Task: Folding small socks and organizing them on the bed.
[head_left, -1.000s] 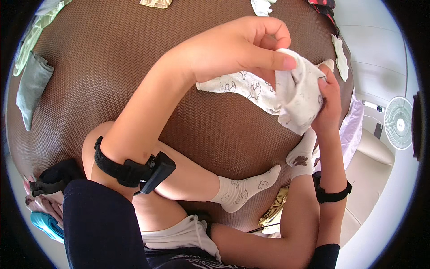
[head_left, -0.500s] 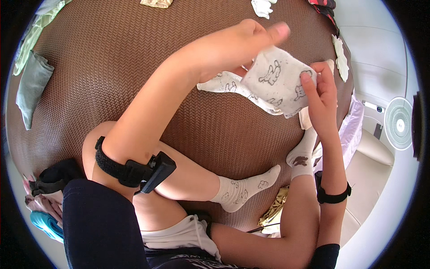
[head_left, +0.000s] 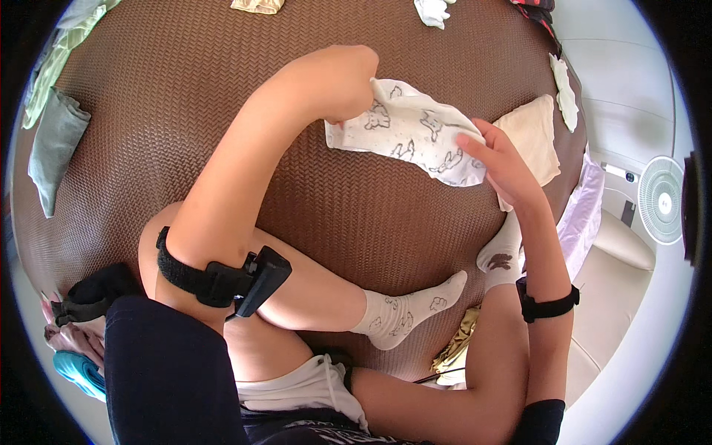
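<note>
A white cloth (head_left: pixel 419 130) printed with dark animal outlines is stretched between my two hands above the brown woven mat (head_left: pixel 386 222). My left hand (head_left: pixel 348 83) closes on its upper left end, with most of the fingers hidden behind the back of the hand. At the right end, my right hand (head_left: pixel 506 159) pinches the cloth, thumb on top and fingers behind. A plain cream cloth (head_left: pixel 538 137) lies on the mat just beyond my right hand.
Grey-green folded cloth (head_left: pixel 55 141) lies at the left, and a dark, pink and blue clothes pile (head_left: pixel 81 326) at the lower left. Gold cloth (head_left: pixel 456 345) sits between my legs. White cloth pieces (head_left: pixel 432 12) lie far off. A fan (head_left: pixel 660 200) stands at the right.
My left hand has moved left and slightly down. The printed cloth, folded over before, is now spread out between both hands. My right hand has shifted left and down, exposing the cream cloth.
</note>
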A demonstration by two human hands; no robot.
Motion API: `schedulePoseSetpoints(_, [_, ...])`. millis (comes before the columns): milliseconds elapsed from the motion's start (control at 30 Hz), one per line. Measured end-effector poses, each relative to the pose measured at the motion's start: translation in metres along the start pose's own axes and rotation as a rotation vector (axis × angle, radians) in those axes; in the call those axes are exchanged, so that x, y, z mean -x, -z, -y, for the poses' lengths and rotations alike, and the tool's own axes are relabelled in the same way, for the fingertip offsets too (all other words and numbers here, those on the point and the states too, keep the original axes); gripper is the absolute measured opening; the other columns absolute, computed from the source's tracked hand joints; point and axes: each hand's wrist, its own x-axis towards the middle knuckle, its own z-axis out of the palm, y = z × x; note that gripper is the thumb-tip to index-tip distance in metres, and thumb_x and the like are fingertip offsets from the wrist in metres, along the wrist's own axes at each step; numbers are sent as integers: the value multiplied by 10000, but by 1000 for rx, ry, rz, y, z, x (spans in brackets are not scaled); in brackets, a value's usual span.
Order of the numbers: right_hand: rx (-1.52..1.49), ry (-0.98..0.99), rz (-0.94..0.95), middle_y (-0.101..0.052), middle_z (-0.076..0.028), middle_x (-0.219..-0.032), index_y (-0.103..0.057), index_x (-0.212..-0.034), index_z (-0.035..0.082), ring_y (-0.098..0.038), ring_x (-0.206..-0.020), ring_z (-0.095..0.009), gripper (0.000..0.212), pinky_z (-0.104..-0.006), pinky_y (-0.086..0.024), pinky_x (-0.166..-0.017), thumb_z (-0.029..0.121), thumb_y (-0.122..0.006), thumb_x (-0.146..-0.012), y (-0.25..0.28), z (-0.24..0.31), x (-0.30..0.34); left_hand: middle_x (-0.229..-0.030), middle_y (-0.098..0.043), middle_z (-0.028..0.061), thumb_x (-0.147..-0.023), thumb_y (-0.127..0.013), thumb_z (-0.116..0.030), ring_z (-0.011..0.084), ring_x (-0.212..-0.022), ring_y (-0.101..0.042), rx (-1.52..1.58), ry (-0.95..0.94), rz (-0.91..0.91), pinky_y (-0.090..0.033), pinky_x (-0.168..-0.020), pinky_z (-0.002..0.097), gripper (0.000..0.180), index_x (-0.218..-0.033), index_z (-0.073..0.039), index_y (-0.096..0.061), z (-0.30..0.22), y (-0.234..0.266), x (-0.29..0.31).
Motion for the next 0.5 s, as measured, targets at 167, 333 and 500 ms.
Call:
schedulePoseSetpoints(167, [-158,-10,-81,-552,13,-789,-501,-912,42,-501,-705,-41,221,-203,-417,-638,262,-528,-904,-13,-13,-19,-788,-618,174,-788,-585,-125,232,-605,-631,-126,-18,-5,-475,-539,352,181,-899,14,-555,4,-5,2])
schedulePoseSetpoints(333, [-145,-86,-191,-544,5,-770,-522,-917,46,-490,-699,-53,266,-216,-408,-638,306,-465,-928,-25,-30,-28,-653,-619,154,-863,-502,-173,250,-562,-620,-91,134,55,-481,-558,366,216,-865,30,-577,-2,-2,2])
schedulePoseSetpoints(500, [-101,-19,-245,-549,-11,-753,-575,-905,27,-474,-677,-56,294,-229,-396,-624,299,-468,-922,-30,-40,-29,-697,-627,163,-883,-476,-213,270,-655,-638,-312,161,-21,-492,-617,387,276,-838,30,-599,-5,0,6])
